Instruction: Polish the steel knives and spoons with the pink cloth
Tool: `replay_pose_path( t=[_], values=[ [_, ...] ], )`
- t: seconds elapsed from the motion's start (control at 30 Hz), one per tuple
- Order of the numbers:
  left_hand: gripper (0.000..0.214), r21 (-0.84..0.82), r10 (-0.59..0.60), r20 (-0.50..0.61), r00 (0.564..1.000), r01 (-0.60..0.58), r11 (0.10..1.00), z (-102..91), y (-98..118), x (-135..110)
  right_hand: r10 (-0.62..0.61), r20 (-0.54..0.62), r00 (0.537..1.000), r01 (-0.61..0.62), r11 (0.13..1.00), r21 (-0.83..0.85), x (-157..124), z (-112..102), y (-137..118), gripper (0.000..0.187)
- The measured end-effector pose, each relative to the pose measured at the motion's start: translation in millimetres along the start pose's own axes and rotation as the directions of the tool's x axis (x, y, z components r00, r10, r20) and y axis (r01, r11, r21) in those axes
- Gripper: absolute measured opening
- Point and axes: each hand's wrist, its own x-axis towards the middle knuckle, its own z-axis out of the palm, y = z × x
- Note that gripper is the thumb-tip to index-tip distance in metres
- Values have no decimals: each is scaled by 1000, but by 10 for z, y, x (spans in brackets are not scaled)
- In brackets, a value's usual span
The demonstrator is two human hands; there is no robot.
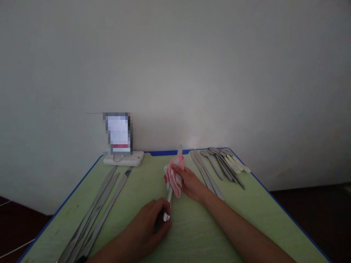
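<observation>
My left hand [149,223] is closed round the handle end of a metal knife [170,195] that points away from me over the green table [246,204]. Around the knife's blade my right hand [190,184] is closed on a pink and white cloth [175,173], wrapped about the metal. The blade's tip shows just above the cloth. Both forearms reach in from the bottom edge.
Three long metal knives [95,212] lie in a row on the left. Two more knives [205,171] lie right of the cloth, with several spoons and forks [226,162] beyond. A phone on a white stand [123,159] sits at the back left, against the wall.
</observation>
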Motion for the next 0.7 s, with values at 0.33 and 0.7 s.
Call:
replay_pose_path(
  t=[0.33,0.7],
  values=[
    [25,154,216,60,975,-223,963,-21,27,11,-14,-10,1000,14,1000,-25,-8,0,9,34],
    [22,162,195,68,978,-204,965,-43,61,15,-5,-12,1000,4,999,-52,0,1,8,37]
  ],
)
